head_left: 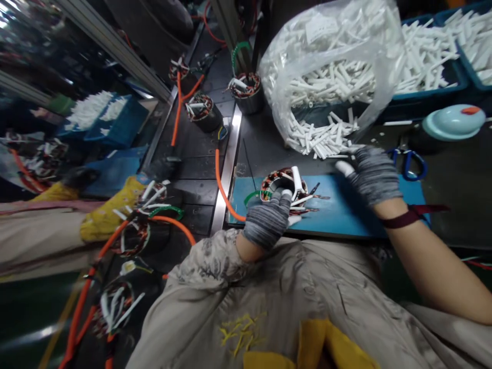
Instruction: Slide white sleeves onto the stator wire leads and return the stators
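Observation:
A motor stator [268, 179] with copper windings, white sleeves and loose wire ends stands on the blue mat [326, 205] before me. My left hand [268, 220], in a grey striped glove with white fingertips, is closed against its near side; the fingers' undersides are hidden. An upright white sleeve [296, 179] sticks out of the windings. My right hand [374, 174], gloved alike, is beside the loose white sleeves [323, 136] at the mouth of a clear plastic bag [277, 66]. Its thumb stands apart from the fingers, and I see nothing held between them.
Blue bins [457, 77] of white sleeves stand at the back right. Blue-handled scissors [413, 166] and a light-blue lidded container [453, 123] are at right. More stators [205, 115] with orange cables stand left of the metal rail [226, 177]. A co-worker's yellow sleeve [111, 210] reaches in from the left.

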Motion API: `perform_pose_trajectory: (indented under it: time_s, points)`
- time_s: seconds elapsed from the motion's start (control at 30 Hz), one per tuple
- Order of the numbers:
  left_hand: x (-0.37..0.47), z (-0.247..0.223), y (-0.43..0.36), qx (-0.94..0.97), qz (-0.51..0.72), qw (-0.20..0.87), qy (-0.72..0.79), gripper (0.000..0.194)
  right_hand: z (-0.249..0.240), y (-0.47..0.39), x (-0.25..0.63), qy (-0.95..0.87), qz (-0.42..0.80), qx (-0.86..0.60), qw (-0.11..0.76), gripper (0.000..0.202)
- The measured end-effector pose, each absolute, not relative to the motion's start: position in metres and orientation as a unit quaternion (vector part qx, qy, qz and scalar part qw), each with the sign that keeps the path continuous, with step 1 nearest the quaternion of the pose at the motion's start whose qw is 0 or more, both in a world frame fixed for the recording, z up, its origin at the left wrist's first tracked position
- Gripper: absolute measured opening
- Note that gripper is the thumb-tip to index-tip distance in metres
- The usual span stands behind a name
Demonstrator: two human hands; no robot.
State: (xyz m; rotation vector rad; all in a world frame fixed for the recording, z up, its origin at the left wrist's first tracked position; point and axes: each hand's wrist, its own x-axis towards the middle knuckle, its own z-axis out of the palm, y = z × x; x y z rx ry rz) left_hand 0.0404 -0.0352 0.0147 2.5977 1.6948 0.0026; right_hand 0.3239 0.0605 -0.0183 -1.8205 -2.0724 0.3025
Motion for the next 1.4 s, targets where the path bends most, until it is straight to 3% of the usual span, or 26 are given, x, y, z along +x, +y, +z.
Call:
perform_pose_trajectory:
  time_s: [0.13, 0.27, 0.4, 0.5, 0.6, 0.67, 0.9, 1.0, 1.13, 1.33, 1.4]
  points:
    - [0.048, 0.020, -0.028, 0.838, 0.038, 0.109, 0.534, 0.076, -0.011, 0.099, 0.337, -0.688, 0.080, -0.718, 0.064, 0.045]
    - [0.021, 0.006, -0.033, 0.827, 0.222, 0.168, 0.488, 0.077, -0.002, 0.105, 0.333, -0.691, 0.087, -0.717, 0.031, 0.038]
    - [0.005, -0.004, -0.048, 0.840, 0.346, 0.121, 0.400, 0.044, 0.013, 0.073, 0.326, -0.640, 0.063, -0.765, 0.043, 0.040]
    - [0.005, -0.004, -0.055, 0.857, 0.334, 0.060, 0.388, 0.027, 0.022, 0.034, 0.320, -0.666, 0.083, -0.719, 0.178, 0.046]
    - [0.007, 0.002, -0.057, 0.867, 0.301, 0.034, 0.395, 0.028, 0.021, 0.000, 0.315, -0.653, 0.246, -0.618, 0.362, 0.035]
    - [0.007, 0.007, -0.056, 0.873, 0.280, 0.023, 0.399, 0.028, 0.017, -0.012, 0.313, -0.600, 0.354, -0.593, 0.405, 0.026]
    - [0.004, 0.012, -0.054, 0.879, 0.246, 0.030, 0.407, 0.030, 0.001, -0.010, 0.315, -0.580, 0.448, -0.560, 0.387, 0.029]
    - [0.003, 0.011, -0.049, 0.877, 0.214, 0.078, 0.423, 0.034, 0.002, -0.004, 0.311, -0.668, 0.397, -0.521, 0.352, 0.029]
    - [0.005, 0.015, -0.035, 0.870, 0.199, 0.169, 0.418, 0.039, 0.011, 0.008, 0.297, -0.778, 0.299, -0.493, 0.250, 0.044]
    - [0.011, 0.022, -0.026, 0.878, 0.163, 0.141, 0.428, 0.043, 0.014, 0.023, 0.288, -0.653, 0.571, -0.463, 0.184, 0.071]
    - [0.011, 0.023, -0.027, 0.880, 0.152, 0.145, 0.426, 0.044, 0.012, 0.022, 0.292, -0.643, 0.563, -0.475, 0.209, 0.064]
